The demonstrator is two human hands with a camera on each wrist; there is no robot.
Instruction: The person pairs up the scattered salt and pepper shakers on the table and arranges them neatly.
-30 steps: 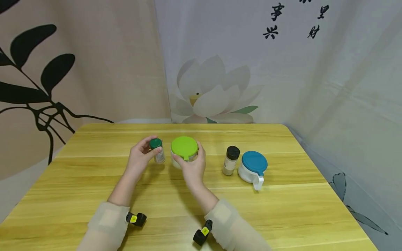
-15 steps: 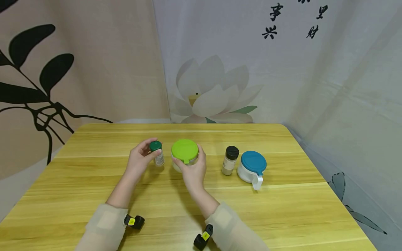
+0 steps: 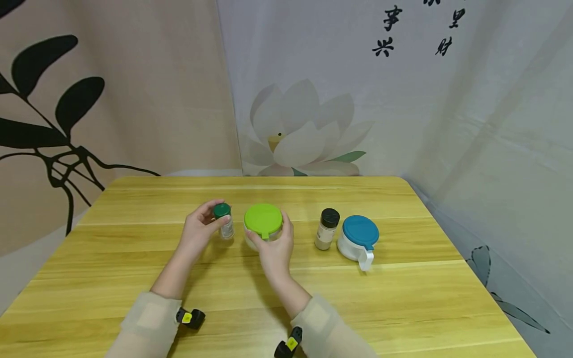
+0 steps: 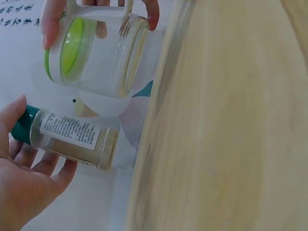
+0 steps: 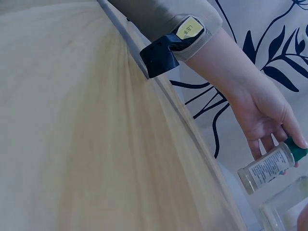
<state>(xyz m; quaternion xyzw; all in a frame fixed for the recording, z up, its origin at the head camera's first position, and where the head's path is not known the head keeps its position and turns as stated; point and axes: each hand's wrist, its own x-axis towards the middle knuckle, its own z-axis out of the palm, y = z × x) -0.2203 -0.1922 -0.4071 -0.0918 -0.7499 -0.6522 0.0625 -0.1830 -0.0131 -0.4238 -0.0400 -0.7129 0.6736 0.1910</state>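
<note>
My left hand (image 3: 198,229) pinches a small spice shaker (image 3: 227,229) near its dark green cap, between thumb and fingers. A white printed label and pale brown contents show on the shaker (image 4: 72,137) in the left wrist view. To its right, my right hand (image 3: 276,252) grips a clear glass seasoning jar with a lime-green lid (image 3: 263,219), thumb in front and fingers around the far side. Seen from the left wrist, the shaker and jar (image 4: 106,53) are apart, their bases above the tabletop. The jar is mostly cut off at the right wrist view's corner.
Right of my hands, a black-capped spice shaker (image 3: 326,231) stands upright on the wooden table (image 3: 250,318). Close beside it is a white-bodied jar with a blue lid (image 3: 360,231), its handle pointing toward me. A printed curtain (image 3: 179,99) hangs behind the table's far edge.
Over the last second, the lime-lidded jar in my right hand and the green-capped shaker in my left have both come slightly lower in the head view. Both grips stay the same.
</note>
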